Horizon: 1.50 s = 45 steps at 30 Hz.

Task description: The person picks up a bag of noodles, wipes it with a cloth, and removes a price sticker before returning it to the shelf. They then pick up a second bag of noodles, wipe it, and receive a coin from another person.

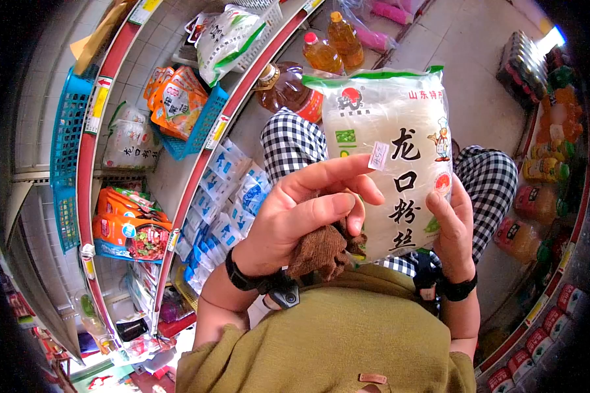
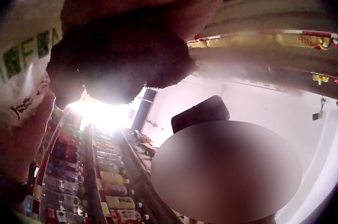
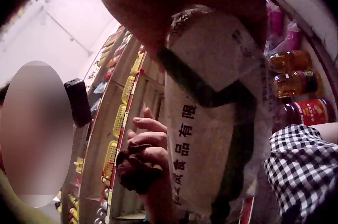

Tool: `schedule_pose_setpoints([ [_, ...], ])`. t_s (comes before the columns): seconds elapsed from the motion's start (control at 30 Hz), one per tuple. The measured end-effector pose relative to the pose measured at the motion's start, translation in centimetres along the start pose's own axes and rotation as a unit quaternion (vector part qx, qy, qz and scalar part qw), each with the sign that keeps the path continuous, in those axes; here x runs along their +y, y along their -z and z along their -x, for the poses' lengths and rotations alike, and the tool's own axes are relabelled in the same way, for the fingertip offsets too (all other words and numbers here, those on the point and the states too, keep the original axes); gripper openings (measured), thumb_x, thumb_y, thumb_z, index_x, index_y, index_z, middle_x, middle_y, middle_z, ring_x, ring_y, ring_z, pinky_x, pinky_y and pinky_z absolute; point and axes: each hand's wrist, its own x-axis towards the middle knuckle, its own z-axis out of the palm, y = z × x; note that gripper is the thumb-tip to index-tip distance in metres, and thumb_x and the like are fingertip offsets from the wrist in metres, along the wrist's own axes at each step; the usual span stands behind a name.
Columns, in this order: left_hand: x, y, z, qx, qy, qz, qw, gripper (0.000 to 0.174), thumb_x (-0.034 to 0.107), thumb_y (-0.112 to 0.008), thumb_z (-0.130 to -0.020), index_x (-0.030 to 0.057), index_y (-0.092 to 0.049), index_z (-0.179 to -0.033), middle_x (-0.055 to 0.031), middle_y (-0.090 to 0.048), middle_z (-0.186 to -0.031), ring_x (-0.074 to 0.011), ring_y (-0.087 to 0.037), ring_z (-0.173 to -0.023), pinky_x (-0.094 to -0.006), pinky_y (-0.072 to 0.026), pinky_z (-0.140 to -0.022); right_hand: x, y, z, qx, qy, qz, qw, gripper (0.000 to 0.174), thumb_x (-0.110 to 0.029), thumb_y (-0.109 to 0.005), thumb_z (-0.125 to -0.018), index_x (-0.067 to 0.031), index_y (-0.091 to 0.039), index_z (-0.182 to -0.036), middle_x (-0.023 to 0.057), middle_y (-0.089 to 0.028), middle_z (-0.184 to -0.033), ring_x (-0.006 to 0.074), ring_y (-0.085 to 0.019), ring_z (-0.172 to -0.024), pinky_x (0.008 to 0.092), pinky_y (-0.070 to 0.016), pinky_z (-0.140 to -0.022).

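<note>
"Plastic, clear with green edging: noodle bag (image 1: 383, 118), two o'clock in the head view. State of the fingers?"

"Right hand (image 1: 453, 226), at the bag's four o'clock: grasping its edge, thumb on the printed front. Left hand (image 1: 301, 209): some fingers curled against a brown cloth (image 1: 318, 255), index extended to a small price tag (image 1: 377, 156) at the bag's nine o'clock side."

"Surroundings?"

"Oil bottles (image 1: 324, 54), twelve o'clock; blue basket (image 1: 193, 124), ten."

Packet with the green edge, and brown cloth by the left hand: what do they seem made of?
Packet: likely thin plastic film, glossy and partly clear; pale contents show through.
Brown cloth: looks like matte knitted yarn, with ribbed texture; fibre unclear.
</note>
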Motion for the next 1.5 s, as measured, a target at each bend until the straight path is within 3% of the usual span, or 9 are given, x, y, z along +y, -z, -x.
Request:
schedule_pose_setpoints([
  [0.33, 1.0, 1.4, -1.6, 0.082, -0.007, -0.215, 0.973, 0.024, 0.006, -0.066, -0.085, 0.0, -0.064, -0.108, -0.0064, -0.067, -0.09, -0.0095, -0.061, -0.076, -0.0227, -0.0489, -0.072, 0.4, 0.2, 0.0, 0.017, 0.023, 0.053, 0.998, 0.043, -0.012, -0.066, -0.085, 0.0024, -0.047, -0.121, 0.0102, -0.063, -0.108, 0.0152, -0.062, -0.095, 0.0284, -0.0495, -0.085],
  [0.47, 0.8, 1.7, -2.5, 0.095, -0.067, -0.344, 0.932, 0.016, 0.006, -0.07, -0.082, -0.0004, -0.066, -0.096, -0.0033, -0.066, -0.087, -0.0081, -0.06, -0.076, -0.0209, -0.0474, -0.072, 0.7, 0.3, 0.0, 0.018, 0.035, 0.077, 0.996, 0.044, -0.012, -0.066, -0.086, 0.0018, -0.045, -0.122, 0.0099, -0.062, -0.107, 0.0142, -0.061, -0.095, 0.0278, -0.0501, -0.084],
  [0.53, 0.9, 1.5, -2.8, 0.093, -0.123, -0.494, 0.856, 0.012, 0.006, -0.07, -0.08, -0.0014, -0.066, -0.089, -0.0038, -0.065, -0.082, -0.0093, -0.06, -0.074, -0.0224, -0.0471, -0.069, 0.7, 0.3, 0.0, 0.015, 0.041, 0.091, 0.995, 0.045, -0.012, -0.066, -0.086, 0.0016, -0.045, -0.123, 0.01, -0.062, -0.108, 0.0142, -0.061, -0.095, 0.0276, -0.0502, -0.084],
  [0.97, -1.1, 0.8, -4.4, 0.135, -0.248, -0.608, 0.743, 0.015, 0.007, -0.073, -0.077, -0.0012, -0.062, -0.078, -0.0085, -0.061, -0.071, -0.0127, -0.058, -0.061, -0.0269, -0.0457, -0.055, 1.2, -0.1, 0.3, 0.027, 0.131, 0.181, 0.974, 0.051, -0.004, -0.068, -0.081, 0.0023, -0.043, -0.124, 0.0099, -0.062, -0.108, 0.0145, -0.061, -0.097, 0.0274, -0.0506, -0.083],
  [1.2, -0.7, 1.0, -4.5, 0.23, -0.141, -0.522, 0.809, 0.046, 0.012, -0.083, -0.069, 0.0017, -0.056, -0.105, -0.0052, -0.063, -0.083, -0.012, -0.058, -0.07, -0.0275, -0.0488, -0.064, 1.5, 0.5, 0.8, 0.027, 0.138, 0.162, 0.977, 0.052, 0.0, -0.067, -0.08, 0.0026, -0.042, -0.126, 0.0102, -0.061, -0.112, 0.0147, -0.06, -0.098, 0.027, -0.0496, -0.084],
  [1.27, -1.5, 2.5, -5.3, 0.22, -0.262, -0.472, 0.813, 0.067, 0.022, -0.088, -0.062, 0.0028, -0.048, -0.113, -0.0052, -0.062, -0.092, -0.014, -0.06, -0.082, -0.0285, -0.0485, -0.072, 1.4, 0.5, 0.9, 0.018, 0.155, 0.158, 0.975, 0.052, -0.001, -0.067, -0.08, 0.0026, -0.042, -0.126, 0.0107, -0.061, -0.112, 0.0151, -0.059, -0.1, 0.0273, -0.0487, -0.085],
  [1.33, -1.1, 2.9, -5.7, 0.125, -0.241, -0.436, 0.858, 0.069, 0.015, -0.086, -0.065, 0.0028, -0.046, -0.12, -0.0059, -0.061, -0.109, -0.014, -0.058, -0.097, -0.0282, -0.0472, -0.083, 1.1, 0.3, 0.9, 0.005, 0.148, 0.158, 0.976, 0.052, -0.002, -0.067, -0.081, 0.0027, -0.042, -0.126, 0.0108, -0.061, -0.112, 0.0152, -0.059, -0.1, 0.0275, -0.0486, -0.085],
  [1.4, -0.6, 2.2, -5.2, 0.077, -0.051, -0.252, 0.963, 0.066, 0.01, -0.083, -0.069, 0.0032, -0.047, -0.123, -0.006, -0.061, -0.113, -0.0137, -0.058, -0.102, -0.0283, -0.0465, -0.088, 1.0, 0.2, 0.8, -0.009, 0.141, 0.158, 0.977, 0.052, -0.003, -0.067, -0.081, 0.0028, -0.042, -0.126, 0.0109, -0.061, -0.112, 0.0154, -0.059, -0.101, 0.0278, -0.0485, -0.086],
  [1.5, -0.9, 2.4, -5.0, 0.084, -0.059, -0.26, 0.96, 0.058, 0.008, -0.08, -0.072, 0.0022, -0.05, -0.121, -0.006, -0.063, -0.11, -0.0139, -0.06, -0.1, -0.0289, -0.048, -0.087, 1.1, 0.3, 0.7, -0.005, 0.125, 0.148, 0.981, 0.051, -0.006, -0.067, -0.082, 0.0026, -0.042, -0.125, 0.0109, -0.061, -0.112, 0.0161, -0.059, -0.101, 0.0284, -0.0482, -0.087],
])
